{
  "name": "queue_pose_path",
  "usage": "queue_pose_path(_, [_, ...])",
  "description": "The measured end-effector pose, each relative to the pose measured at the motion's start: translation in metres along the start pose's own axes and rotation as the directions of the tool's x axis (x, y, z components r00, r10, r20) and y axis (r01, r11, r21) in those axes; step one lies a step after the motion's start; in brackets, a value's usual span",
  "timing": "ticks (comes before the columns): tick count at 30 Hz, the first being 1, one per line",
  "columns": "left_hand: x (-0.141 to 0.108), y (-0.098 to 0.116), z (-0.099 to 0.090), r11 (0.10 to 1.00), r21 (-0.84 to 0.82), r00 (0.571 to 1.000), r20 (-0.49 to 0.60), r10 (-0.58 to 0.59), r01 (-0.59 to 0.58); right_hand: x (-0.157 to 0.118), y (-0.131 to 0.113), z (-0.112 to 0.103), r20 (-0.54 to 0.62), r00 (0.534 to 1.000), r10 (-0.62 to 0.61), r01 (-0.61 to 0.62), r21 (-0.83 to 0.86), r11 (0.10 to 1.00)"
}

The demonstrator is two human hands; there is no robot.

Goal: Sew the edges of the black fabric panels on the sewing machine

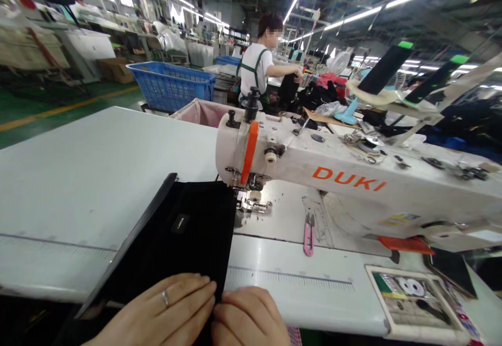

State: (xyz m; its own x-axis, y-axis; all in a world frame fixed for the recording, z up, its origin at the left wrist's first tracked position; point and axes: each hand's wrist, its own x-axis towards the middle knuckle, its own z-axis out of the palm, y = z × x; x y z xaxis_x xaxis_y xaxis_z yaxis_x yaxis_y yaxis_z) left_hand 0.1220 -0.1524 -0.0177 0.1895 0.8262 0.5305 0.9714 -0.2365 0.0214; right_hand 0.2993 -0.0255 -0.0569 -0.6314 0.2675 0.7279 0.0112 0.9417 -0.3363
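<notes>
A black fabric piece [200,246] with a small dark label [180,223] lies on the sewing table, its right edge running up to the presser foot [257,205] of the sewing machine [290,152]. My left hand [164,309], a ring on one finger, rests flat on the near part of the fabric with fingers stretched out. Just to its right, my right hand [249,317] has its fingers curled at the fabric's near right edge, pinching it. A stiff dark strip [137,236] borders the fabric's left side.
Pink thread snips [309,236] lie right of the needle area. A tray [415,301] with bobbins is set into the table at right. Two thread cones [386,68] stand above the machine. Beyond are a blue basket [172,85] and a co-worker [253,69].
</notes>
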Motion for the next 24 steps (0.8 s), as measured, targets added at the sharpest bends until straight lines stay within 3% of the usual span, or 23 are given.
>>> queue_pose_path(7, [0.025,-0.016,-0.001,0.988,-0.151,0.996,-0.091,0.012,-0.026,0.030,0.017,-0.002,-0.024,0.992,-0.123,0.121,-0.086,0.989])
queue_pose_path(11, [0.029,-0.026,-0.012,0.972,-0.235,0.992,0.128,0.014,0.017,0.041,0.022,-0.003,0.002,0.991,-0.133,0.132,-0.102,0.986])
queue_pose_path(13, [0.036,-0.034,-0.018,0.959,-0.283,0.982,0.186,0.019,0.035,0.050,0.024,-0.007,-0.002,0.990,-0.140,0.140,-0.084,0.987])
queue_pose_path(19, [0.072,-0.059,-0.024,0.936,-0.332,0.972,0.152,0.181,-0.122,0.076,0.031,-0.020,0.005,0.995,-0.099,0.099,-0.059,0.993])
queue_pose_path(24, [0.078,-0.066,-0.011,0.943,-0.321,0.987,0.103,0.126,-0.087,0.084,0.042,-0.025,0.156,0.984,-0.081,0.087,-0.030,0.996])
